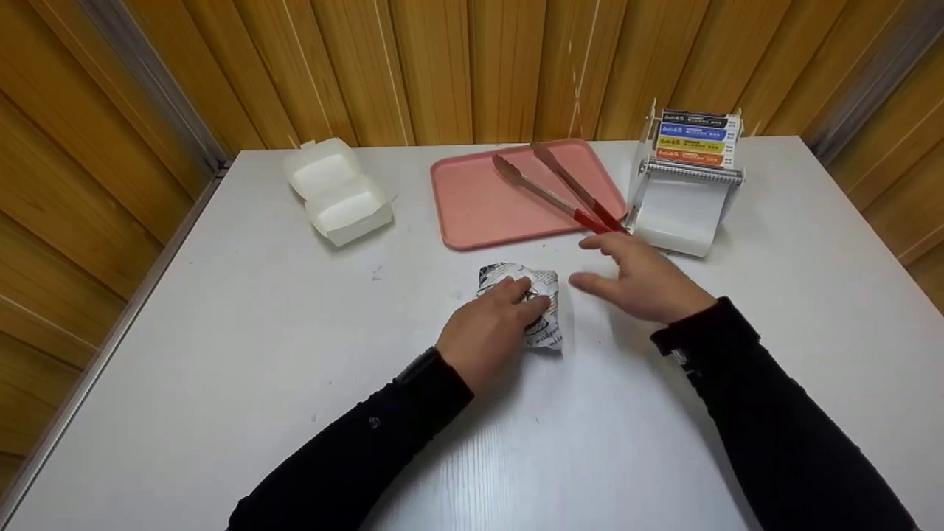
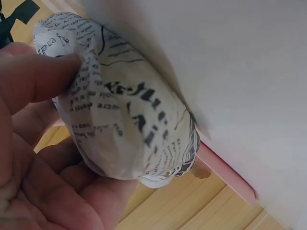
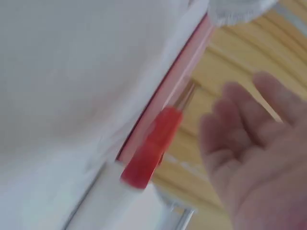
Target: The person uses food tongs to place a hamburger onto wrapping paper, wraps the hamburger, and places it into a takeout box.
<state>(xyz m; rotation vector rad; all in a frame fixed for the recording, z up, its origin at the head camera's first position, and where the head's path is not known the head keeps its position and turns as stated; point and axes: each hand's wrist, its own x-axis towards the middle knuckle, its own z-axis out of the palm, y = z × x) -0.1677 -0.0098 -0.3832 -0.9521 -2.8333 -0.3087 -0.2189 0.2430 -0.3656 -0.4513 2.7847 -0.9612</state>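
A small bundle wrapped in newsprint-patterned paper (image 1: 544, 335) lies on the white table in front of the pink tray. My left hand (image 1: 490, 328) holds it from above, thumb on one side and fingers across the top. Up close in the left wrist view, the wrapped bundle (image 2: 129, 110) shows black lettering and folds; its contents are hidden. To its right, my right hand (image 1: 638, 280) hovers with nothing in it, fingers loosely bent. Just beyond those fingers are the red handles of the tongs (image 1: 601, 218). In the right wrist view, that hand (image 3: 264, 148) is apart from the red handle (image 3: 153, 146).
The metal tongs lie across the pink tray (image 1: 472, 210), handles over its right front edge. An opened white paper box (image 1: 343, 193) stands at the back left. At the back right is a dispenser (image 1: 686, 177) with colored labels and a white roll. Wooden panels (image 1: 435, 74) rise behind.
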